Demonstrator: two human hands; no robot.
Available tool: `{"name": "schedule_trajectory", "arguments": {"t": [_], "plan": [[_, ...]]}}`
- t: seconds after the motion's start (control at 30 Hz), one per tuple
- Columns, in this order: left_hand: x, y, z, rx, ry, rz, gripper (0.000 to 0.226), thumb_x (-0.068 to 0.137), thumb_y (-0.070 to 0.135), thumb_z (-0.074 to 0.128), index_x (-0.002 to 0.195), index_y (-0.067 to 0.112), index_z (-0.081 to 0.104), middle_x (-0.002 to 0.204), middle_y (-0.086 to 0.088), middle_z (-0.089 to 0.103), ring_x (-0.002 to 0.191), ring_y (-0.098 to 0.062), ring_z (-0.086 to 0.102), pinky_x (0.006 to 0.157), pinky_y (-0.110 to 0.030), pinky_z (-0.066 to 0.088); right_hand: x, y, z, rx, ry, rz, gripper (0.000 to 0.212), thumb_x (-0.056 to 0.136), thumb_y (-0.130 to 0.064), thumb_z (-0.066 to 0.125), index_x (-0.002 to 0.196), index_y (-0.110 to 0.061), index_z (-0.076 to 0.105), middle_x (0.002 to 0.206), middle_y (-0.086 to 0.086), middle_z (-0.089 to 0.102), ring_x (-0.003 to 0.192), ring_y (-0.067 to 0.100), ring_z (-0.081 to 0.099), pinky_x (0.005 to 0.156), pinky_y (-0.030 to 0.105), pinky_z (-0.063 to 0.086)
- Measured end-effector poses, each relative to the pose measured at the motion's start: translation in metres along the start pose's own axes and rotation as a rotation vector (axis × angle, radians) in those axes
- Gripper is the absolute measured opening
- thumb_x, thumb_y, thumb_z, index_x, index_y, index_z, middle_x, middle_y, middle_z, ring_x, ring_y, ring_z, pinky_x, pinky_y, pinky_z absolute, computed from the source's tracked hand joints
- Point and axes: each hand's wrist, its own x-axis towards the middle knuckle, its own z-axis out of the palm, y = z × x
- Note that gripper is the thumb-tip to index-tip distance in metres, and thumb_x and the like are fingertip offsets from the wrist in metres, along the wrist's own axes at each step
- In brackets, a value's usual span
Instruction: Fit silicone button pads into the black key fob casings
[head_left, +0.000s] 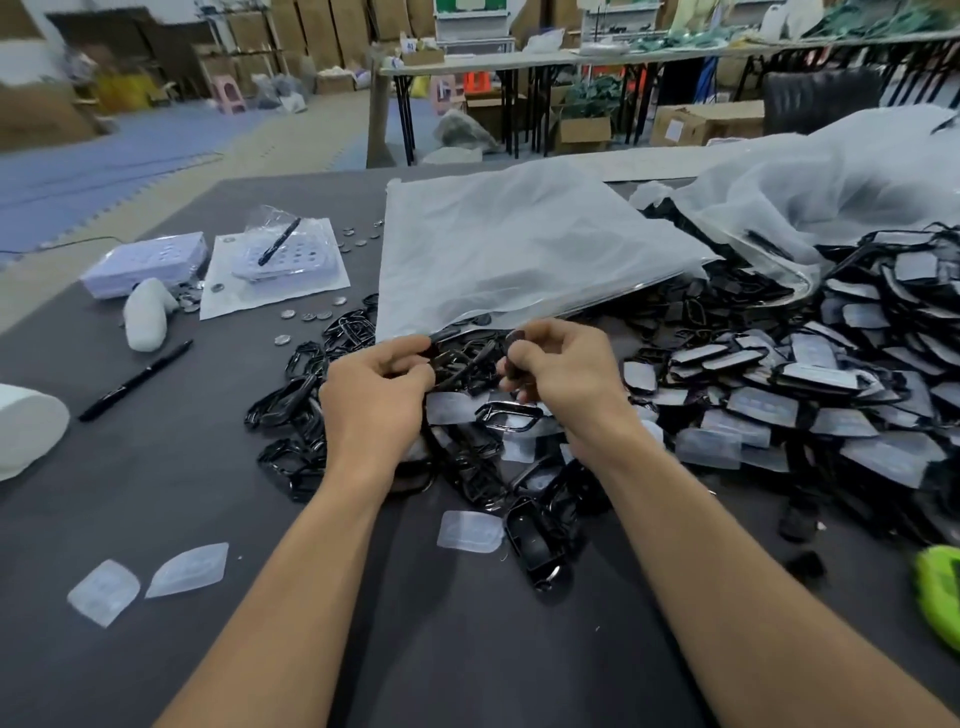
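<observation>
Two clear silicone button pads (187, 569) lie well left of the casing pile (296, 402). Above that pile the left hand (374, 387) pinches a black casing (434, 356); just right, the right hand (563, 374) grips another small dark piece (511, 340).

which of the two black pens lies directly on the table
The nearer pen; the farther pen rests on a plastic-wrapped tray instead.
</observation>
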Motion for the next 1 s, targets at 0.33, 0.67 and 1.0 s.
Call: {"name": "schedule_trajectory", "arguments": {"t": [0.33,0.67,1.0], "plan": [[0.002,-0.008,-0.004,-0.446,0.047,-0.119,0.025,0.085,-0.001,0.078,0.093,0.022,0.081,0.081,0.0,0.08,0.072,-0.007,0.074,0.065,-0.016,0.057,-0.019,0.016,0.011,0.047,-0.101,0.024,0.034,0.093,0.007,0.054,0.082,-0.017,0.075,0.069,0.003,0.073,0.05,0.013,0.054,0.046,0.021,0.044],[-0.004,-0.005,-0.005,-0.635,-0.032,-0.188,0.024,0.087,0.0,0.077,0.104,0.017,0.078,0.085,-0.001,0.08,0.074,-0.006,0.074,0.061,-0.014,0.054,-0.024,0.015,0.011,0.082,-0.14,-0.038,0.011,0.082,-0.004,0.071,0.084,-0.014,0.075,0.066,0.012,0.07,0.051,0.02,0.056,0.044,0.025,0.043],[-0.003,-0.004,-0.008,-0.383,-0.266,-0.084,0.029,0.081,-0.003,0.081,0.074,0.025,0.084,0.079,-0.006,0.08,0.067,-0.01,0.07,0.062,-0.017,0.055,-0.021,0.007,-0.003,0.042,-0.189,-0.048,0.023,0.084,0.007,0.071,0.088,-0.013,0.081,0.065,0.004,0.065,0.052,0.012,0.051,0.047,0.02,0.041]]}}
